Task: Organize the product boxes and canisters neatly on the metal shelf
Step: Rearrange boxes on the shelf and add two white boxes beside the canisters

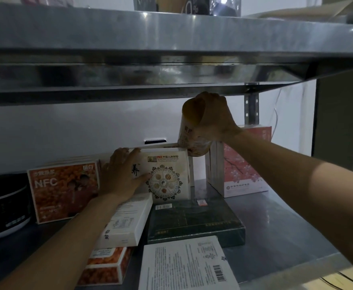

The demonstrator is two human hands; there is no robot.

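My right hand (215, 116) grips a pale canister (189, 135) with a floral print and holds it in the air just under the upper shelf, above the boxes. My left hand (121, 174) rests flat against the front of an upright cream box (167, 176) with a round mandala print, fingers reaching its top edge. An orange NFC box (62, 193) stands to its left. A pink blossom box (242, 170) stands at the back right. A dark green flat box (194, 220) lies on the metal shelf (276, 227).
A white box (127, 222) leans under my left forearm, over a lying orange box (106, 266). A white box with a barcode (186, 264) lies at the front edge. A black round appliance (4, 206) sits far left. The upper shelf (171, 59) hangs low overhead.
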